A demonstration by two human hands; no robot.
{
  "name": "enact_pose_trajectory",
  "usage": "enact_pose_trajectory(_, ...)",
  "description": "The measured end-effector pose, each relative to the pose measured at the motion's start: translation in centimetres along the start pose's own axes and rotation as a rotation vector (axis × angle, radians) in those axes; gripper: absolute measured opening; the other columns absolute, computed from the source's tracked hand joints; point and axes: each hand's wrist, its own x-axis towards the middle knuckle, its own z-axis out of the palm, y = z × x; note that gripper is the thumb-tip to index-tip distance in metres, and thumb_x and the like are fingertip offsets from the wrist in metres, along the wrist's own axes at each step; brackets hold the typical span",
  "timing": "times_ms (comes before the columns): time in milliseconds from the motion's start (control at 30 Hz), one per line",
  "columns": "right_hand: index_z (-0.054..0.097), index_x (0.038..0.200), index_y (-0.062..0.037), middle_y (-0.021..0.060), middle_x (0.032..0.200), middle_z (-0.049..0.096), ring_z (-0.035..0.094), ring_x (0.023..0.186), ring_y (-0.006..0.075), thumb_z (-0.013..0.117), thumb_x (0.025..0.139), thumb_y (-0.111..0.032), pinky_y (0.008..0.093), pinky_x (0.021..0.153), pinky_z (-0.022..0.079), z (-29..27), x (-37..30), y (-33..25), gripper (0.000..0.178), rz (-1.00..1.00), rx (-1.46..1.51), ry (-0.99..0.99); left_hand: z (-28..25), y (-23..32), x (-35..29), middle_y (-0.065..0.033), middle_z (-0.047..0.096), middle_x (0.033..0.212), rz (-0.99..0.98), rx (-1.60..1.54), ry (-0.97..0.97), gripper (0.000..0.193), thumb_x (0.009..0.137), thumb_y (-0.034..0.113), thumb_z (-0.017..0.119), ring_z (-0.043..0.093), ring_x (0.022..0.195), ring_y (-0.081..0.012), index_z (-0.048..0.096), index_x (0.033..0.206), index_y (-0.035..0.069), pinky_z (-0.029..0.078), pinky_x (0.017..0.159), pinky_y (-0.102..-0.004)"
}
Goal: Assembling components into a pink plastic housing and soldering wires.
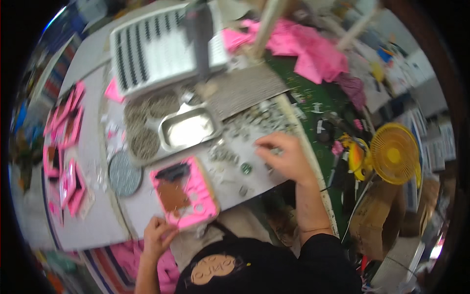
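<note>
Pink casing (186, 190): long axis tilts away-left | left hand (157, 236): at near-left corner, grip unclear | right hand (283, 153): fingers curled, contents unclear

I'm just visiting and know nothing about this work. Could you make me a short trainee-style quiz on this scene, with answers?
1. True or false: the left hand is at the near edge of the pink plastic housing, while the right hand is apart from it.

2. What colour is the fan at the picture's right?
A) blue
B) yellow
C) white

3. Fill in: the shiny, shallow metal tray just beyond the pink plastic housing is ____ in outline.

Key:
1. True
2. B, yellow
3. Rectangular, with rounded corners
</note>
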Motion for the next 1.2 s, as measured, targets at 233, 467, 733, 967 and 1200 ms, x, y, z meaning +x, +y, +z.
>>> enact_pose_trajectory(233, 0.074, 0.099, 0.0021, 0.0101, 0.088, 0.072, 0.066, 0.079, 0.0175, 0.076, 0.083, -0.004, 0.0293, 0.074, 0.051, 1.3, -2.1, 0.3, 0.017, -0.005, 0.011, -0.076, -0.5, 0.9, 1.6, -0.0078, 0.054, 0.082, 0.026, -0.086, -0.041, 0.023, 0.077, 0.01, 0.084, 0.058, 0.072, -0.0249, 0.075, 0.098, 0.01, 0.048, 0.063, -0.0357)
enact_pose_trajectory(467, 0.074, 0.1, 0.002, 0.01, 0.088, 0.072, 0.066, 0.077, 0.0188, 0.077, 0.084, -0.005, 0.0303, 0.073, 0.051, 2.8, -2.6, 0.8, 0.018, 0.039, -0.008, -0.105, -0.4, 0.9, 0.8, -0.0059, 0.055, 0.084, -0.008, -0.075, -0.039, 0.028, 0.071, 0.01, 0.086, 0.058, 0.076, -0.0239, 0.076, 0.097, 0.01, 0.048, 0.065, -0.0357)
enact_pose_trajectory(733, 0.073, 0.087, -0.0029, 0.0071, 0.075, 0.067, 0.061, 0.069, 0.0223, 0.08, 0.078, -0.008, 0.034, 0.066, 0.049, 8.0, -3.4, -1.6, 0.013, -0.111, -0.073, -0.184, -0.2, 1.0, 1.2, -0.0057, 0.056, 0.084, 0.037, -0.07, -0.016, 0.03, 0.07, 0.009, 0.087, 0.059, 0.075, -0.0243, 0.076, 0.098, 0.011, 0.048, 0.064, -0.0359)
enact_pose_trajectory(967, 0.068, 0.085, -0.0087, 0.0051, 0.078, 0.062, 0.058, 0.077, 0.0262, 0.079, 0.076, -0.017, 0.0397, 0.068, 0.043, 15.7, -3.9, -4.0, 0.017, -0.321, -0.291, -0.302, -0.3, 0.5, 0.7, -0.0053, 0.058, 0.083, 0.025, -0.08, 0.007, 0.025, 0.074, 0.012, 0.085, 0.061, 0.073, -0.0247, 0.075, 0.097, 0.012, 0.049, 0.062, -0.0368)
enact_pose_trajectory(1200, 0.064, 0.082, -0.0089, 0.0056, 0.079, 0.063, 0.061, 0.077, 0.0273, 0.073, 0.077, -0.012, 0.0407, 0.071, 0.046, 15.0, -2.9, -3.8, 0.011, -0.21, -0.236, -0.371, 0.3, 0.1, 1.1, -0.0069, 0.058, 0.08, 0.079, -0.07, 0.006, 0.025, 0.072, 0.01, 0.086, 0.061, 0.072, -0.0264, 0.075, 0.095, 0.011, 0.048, 0.061, -0.037)
